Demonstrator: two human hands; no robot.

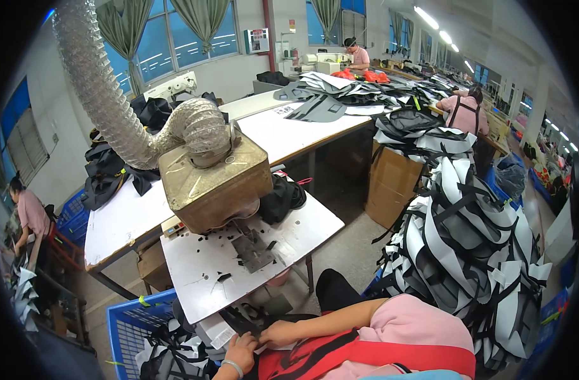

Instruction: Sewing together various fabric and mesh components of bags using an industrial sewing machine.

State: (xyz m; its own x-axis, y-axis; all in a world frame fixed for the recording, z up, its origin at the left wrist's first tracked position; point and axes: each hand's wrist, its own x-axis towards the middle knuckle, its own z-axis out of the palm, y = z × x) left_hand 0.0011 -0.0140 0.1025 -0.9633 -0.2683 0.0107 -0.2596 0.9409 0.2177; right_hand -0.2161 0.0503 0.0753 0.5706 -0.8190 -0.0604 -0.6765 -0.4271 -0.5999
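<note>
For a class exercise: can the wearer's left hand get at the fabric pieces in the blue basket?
Probably yes: the fabric pieces lie uncovered in the blue basket, left of the left hand, with nothing clearly blocking it.

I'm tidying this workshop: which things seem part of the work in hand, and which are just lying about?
Likely in the work:
black piece at the left hand and right hand
perhaps the blue basket of loose pieces beside them

Likely just lying about:
orange-red bundle, far off
brown cardboard box
</note>
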